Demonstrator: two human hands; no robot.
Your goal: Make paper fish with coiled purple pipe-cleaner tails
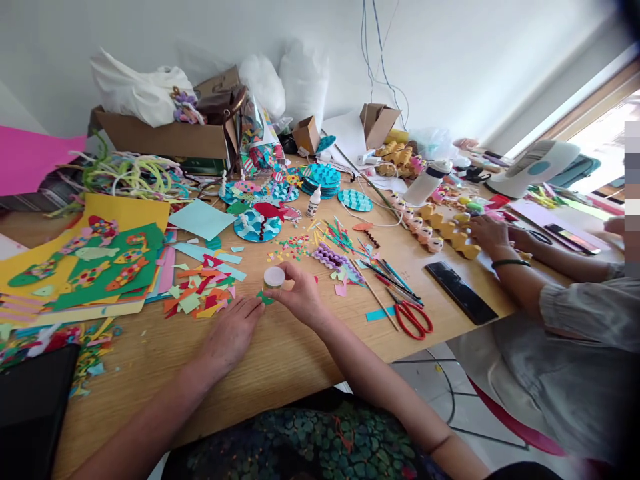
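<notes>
My right hand grips a small round container with a whitish lid between thumb and fingers. Beneath it lies a small green paper piece, partly hidden. My left hand rests on the table with its fingers stretched out, the fingertips touching the green piece's left edge. Coloured paper scraps lie just beyond my left hand. Purple wavy strips and tiny confetti bits are beyond my right hand.
Red scissors, pencils and a black phone lie to the right. A glue bottle stands behind. Green paper with fish is at left. Another person's hands work at the right over yellow egg-carton pieces.
</notes>
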